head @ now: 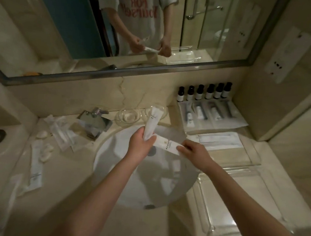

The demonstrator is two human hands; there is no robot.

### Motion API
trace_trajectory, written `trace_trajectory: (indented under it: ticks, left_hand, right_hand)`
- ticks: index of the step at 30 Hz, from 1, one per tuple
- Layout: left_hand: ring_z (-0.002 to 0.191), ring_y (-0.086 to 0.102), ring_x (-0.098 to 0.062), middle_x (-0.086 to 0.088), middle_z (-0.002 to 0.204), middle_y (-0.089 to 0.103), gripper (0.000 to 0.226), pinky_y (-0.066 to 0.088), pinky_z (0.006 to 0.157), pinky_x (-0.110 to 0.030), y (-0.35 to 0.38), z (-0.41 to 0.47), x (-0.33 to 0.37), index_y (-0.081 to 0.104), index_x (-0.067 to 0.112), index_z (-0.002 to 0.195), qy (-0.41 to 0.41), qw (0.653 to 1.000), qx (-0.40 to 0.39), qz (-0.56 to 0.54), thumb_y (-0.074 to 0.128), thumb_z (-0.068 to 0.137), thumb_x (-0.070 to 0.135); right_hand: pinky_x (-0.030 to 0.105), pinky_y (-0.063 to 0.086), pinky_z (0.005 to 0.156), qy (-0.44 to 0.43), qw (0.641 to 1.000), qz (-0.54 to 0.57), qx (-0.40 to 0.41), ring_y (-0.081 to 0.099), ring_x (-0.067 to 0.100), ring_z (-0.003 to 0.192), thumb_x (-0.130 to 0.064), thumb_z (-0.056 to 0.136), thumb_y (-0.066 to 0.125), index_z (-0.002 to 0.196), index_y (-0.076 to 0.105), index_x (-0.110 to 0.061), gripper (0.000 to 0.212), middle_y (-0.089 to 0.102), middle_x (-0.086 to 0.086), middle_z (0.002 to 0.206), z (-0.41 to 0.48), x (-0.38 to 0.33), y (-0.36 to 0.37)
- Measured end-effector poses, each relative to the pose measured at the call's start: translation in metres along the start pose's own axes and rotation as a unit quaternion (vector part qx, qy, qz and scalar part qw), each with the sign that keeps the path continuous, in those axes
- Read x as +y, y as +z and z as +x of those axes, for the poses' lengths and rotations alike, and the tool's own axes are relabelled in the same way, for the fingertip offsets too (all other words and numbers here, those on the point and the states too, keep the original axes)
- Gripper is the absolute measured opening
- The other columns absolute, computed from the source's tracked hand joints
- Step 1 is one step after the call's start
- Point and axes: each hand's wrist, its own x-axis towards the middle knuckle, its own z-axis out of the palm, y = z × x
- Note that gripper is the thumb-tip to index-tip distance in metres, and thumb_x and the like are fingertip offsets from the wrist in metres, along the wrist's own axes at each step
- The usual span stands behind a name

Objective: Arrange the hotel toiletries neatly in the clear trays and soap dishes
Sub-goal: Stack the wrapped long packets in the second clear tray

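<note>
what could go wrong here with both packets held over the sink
The left hand and right hand hold two white packets right above the open sink basin; a slip could drop one into it. The upright packet also reaches near the glass soap dishes and might nudge them.

Six dark-capped bottles, two glass soap dishes, two held sachets

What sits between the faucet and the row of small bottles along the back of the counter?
Two clear glass soap dishes, side by side, lie between the faucet and the bottles in the head view.
</note>
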Motion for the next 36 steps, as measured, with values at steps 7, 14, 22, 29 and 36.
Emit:
trace_trajectory:
  ticks: [7, 14, 22, 29, 36]
  left_hand:
    - [0.071, 0.048, -0.017, -0.004, 0.081, 0.053, 0.013, 0.037, 0.054, -0.024, 0.038, 0.012, 0.0, 0.059, 0.008, 0.097, -0.024, 0.999, -0.017, 0.034, 0.06, 0.087, 0.016]
    - [0.067, 0.048, -0.015, -0.001, 0.078, 0.052, 0.008, 0.04, 0.059, -0.028, 0.06, 0.018, -0.006, 0.058, 0.012, 0.093, -0.034, 0.997, -0.041, 0.061, 0.061, 0.086, 0.015]
    - [0.076, 0.053, -0.022, -0.008, 0.086, 0.058, 0.012, 0.045, 0.065, -0.035, 0.065, 0.026, -0.008, 0.059, 0.016, 0.096, -0.044, 0.997, -0.027, 0.063, 0.063, 0.085, 0.015]
    - [0.072, 0.048, -0.021, -0.009, 0.082, 0.053, 0.021, 0.041, 0.061, -0.035, 0.073, 0.025, -0.01, 0.061, 0.002, 0.099, -0.054, 0.995, -0.034, 0.081, 0.063, 0.084, 0.017]
    - [0.071, 0.048, -0.021, -0.009, 0.081, 0.053, 0.023, 0.04, 0.06, -0.033, 0.075, 0.024, -0.008, 0.061, 0.001, 0.101, -0.052, 0.994, -0.04, 0.087, 0.063, 0.085, 0.017]
  right_hand:
    - [0.035, 0.042, 0.074, 0.037, 0.985, -0.167, 0.025, 0.06, 0.028, 0.09, -0.036, 0.09, 0.056, 0.085, 0.056, -0.021, 0.015, 0.065, 0.006, 0.091, 0.019, 0.081, -0.062]
    - [0.035, 0.042, 0.085, 0.01, 0.935, -0.351, -0.057, 0.054, 0.026, 0.11, -0.038, 0.091, 0.052, 0.112, 0.062, -0.023, 0.027, 0.06, 0.006, 0.112, 0.032, 0.125, -0.075]
    - [0.034, 0.044, 0.075, -0.052, 0.944, -0.322, 0.041, 0.055, 0.031, 0.1, -0.02, 0.084, 0.061, 0.111, 0.068, -0.02, 0.028, 0.065, 0.008, 0.106, 0.028, 0.139, -0.064]
    - [0.034, 0.047, 0.067, -0.03, 0.948, -0.307, 0.074, 0.058, 0.032, 0.092, -0.021, 0.083, 0.064, 0.102, 0.072, -0.016, 0.022, 0.065, 0.01, 0.095, 0.023, 0.15, -0.069]
    - [0.03, 0.041, 0.062, 0.02, 0.97, -0.229, 0.083, 0.062, 0.031, 0.089, -0.022, 0.089, 0.057, 0.104, 0.068, -0.012, 0.021, 0.06, 0.009, 0.101, 0.03, 0.146, -0.058]
